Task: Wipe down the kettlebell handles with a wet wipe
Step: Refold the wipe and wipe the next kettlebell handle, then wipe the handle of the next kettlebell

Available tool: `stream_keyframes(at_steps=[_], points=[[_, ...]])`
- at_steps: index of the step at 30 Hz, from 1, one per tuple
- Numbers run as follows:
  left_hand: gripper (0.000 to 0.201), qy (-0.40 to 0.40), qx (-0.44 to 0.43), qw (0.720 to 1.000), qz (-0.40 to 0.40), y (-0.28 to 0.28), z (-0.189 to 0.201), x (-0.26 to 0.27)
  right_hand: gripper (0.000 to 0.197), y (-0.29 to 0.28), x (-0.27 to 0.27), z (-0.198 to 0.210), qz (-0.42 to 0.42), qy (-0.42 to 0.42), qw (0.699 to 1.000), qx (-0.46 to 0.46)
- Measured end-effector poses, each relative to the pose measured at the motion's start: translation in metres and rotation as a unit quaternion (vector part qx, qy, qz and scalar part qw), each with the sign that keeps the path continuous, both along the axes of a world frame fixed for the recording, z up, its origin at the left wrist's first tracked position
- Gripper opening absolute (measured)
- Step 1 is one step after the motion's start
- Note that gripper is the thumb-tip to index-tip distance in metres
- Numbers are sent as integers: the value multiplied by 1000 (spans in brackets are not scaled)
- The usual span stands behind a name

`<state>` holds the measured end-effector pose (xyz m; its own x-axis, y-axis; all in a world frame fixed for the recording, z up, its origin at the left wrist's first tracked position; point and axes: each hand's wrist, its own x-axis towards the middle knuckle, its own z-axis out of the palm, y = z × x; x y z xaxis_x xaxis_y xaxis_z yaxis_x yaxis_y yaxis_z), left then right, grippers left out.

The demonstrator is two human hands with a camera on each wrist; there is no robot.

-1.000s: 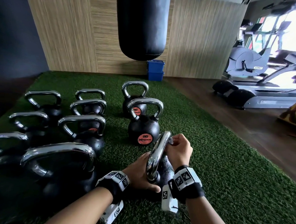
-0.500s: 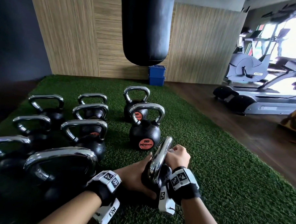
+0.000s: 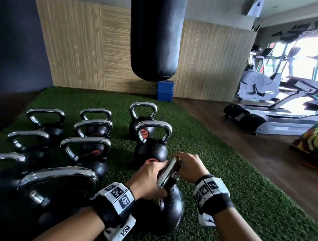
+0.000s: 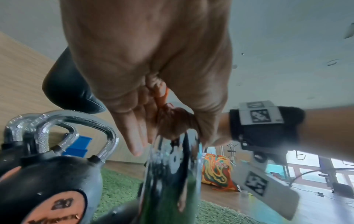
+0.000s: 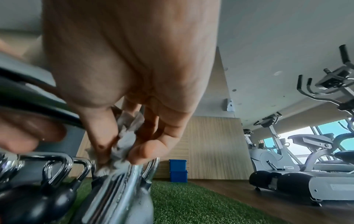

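A black kettlebell [image 3: 169,209] stands on the green turf right in front of me, its chrome handle [image 3: 168,172] pointing away. My left hand [image 3: 151,174] grips the handle's left side, fingers curled round the bar [image 5: 38,98]. My right hand [image 3: 186,166] pinches a crumpled white wet wipe [image 5: 124,141] against the far end of the handle [image 5: 122,189]. In the left wrist view the handle [image 4: 172,166] rises blurred below my left hand [image 4: 145,60]. Most of the wipe is hidden in the head view.
Several more chrome-handled kettlebells [image 3: 85,153] crowd the turf to the left; one [image 3: 151,147] stands just beyond my hands. A punching bag [image 3: 155,39] hangs ahead, blue boxes [image 3: 165,93] below it. Wood floor, treadmills [image 3: 280,121] and a colourful bag [image 3: 312,143] lie to the right.
My left hand has come up from the kettlebell's body onto the handle. The right hand with the wipe stays at the handle's far end. The view has tipped slightly upward.
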<state>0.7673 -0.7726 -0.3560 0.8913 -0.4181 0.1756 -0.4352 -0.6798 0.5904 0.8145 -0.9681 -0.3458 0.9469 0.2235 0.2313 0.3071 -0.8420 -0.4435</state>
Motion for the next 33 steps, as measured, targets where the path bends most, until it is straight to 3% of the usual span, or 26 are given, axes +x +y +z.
stream_keyframes(at_steps=[2, 6, 11, 15, 18, 20, 27, 30, 33], points=[[92, 12, 52, 998, -20, 9, 10, 10, 30, -6, -4, 2, 1, 4, 1000, -18], [101, 55, 144, 986, -62, 23, 31, 27, 29, -20, -17, 1, -26, 17, 999, -25], [101, 63, 188, 972, -122, 25, 43, 35, 39, -27, -32, 1, -23, 26, 999, -20], [90, 127, 188, 964, -137, 38, 52, 46, 42, -45, -30, 27, 58, 120, 991, -31], [61, 142, 137, 977, -74, 43, 61, 67, 27, -59, -17, 51, 87, 132, 987, 36], [48, 125, 156, 980, -17, 46, 64, 85, 23, -60, -6, 58, 100, 110, 984, 94], [40, 132, 203, 957, 159, 49, 53, 130, 18, -53, 46, 49, 127, 77, 956, 253], [38, 150, 235, 935, 217, 51, 43, 150, 18, -58, 77, 37, 115, 103, 933, 326], [24, 191, 206, 920, 272, 61, 31, 175, 16, -62, 109, 23, 118, 141, 906, 382]])
